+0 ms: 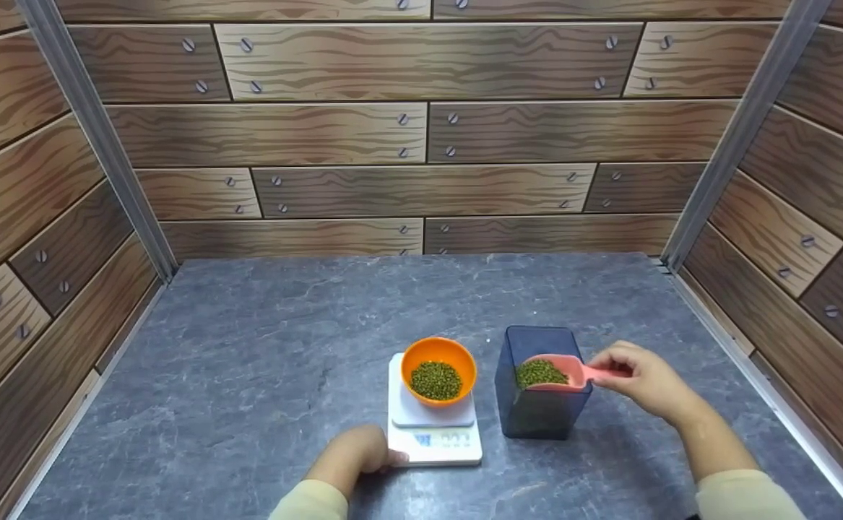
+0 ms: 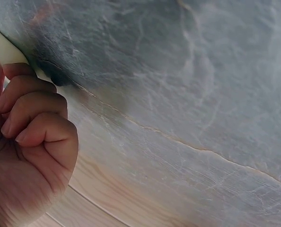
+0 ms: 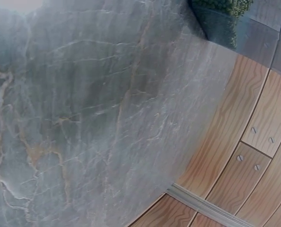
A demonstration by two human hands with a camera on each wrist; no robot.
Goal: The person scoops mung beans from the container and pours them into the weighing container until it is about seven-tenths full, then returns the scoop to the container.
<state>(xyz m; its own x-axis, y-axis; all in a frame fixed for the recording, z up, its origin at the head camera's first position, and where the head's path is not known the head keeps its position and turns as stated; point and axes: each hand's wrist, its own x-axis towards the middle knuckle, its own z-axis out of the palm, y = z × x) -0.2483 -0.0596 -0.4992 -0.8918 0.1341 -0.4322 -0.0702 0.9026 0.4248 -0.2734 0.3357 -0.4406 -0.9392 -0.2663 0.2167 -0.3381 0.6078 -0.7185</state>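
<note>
An orange bowl (image 1: 408,361) with green mung beans (image 1: 435,380) inside stands on a white kitchen scale (image 1: 432,417) whose display is lit. My left hand (image 1: 363,444) is at the scale's front left corner, thumb on its edge; in the left wrist view the other fingers (image 2: 46,101) are curled toward the palm. With thumb and fingers, my right hand (image 1: 641,379) pinches the handle of a pink scoop (image 1: 574,370). Heaped with mung beans (image 1: 539,373), the scoop is at the mouth of a dark translucent container (image 1: 540,415).
The grey marbled tabletop (image 1: 248,347) extends around these things. Wood-patterned panels (image 1: 428,133) wall it at the back and on both sides, with metal strips (image 1: 746,130) at the corners. The container stands just right of the scale.
</note>
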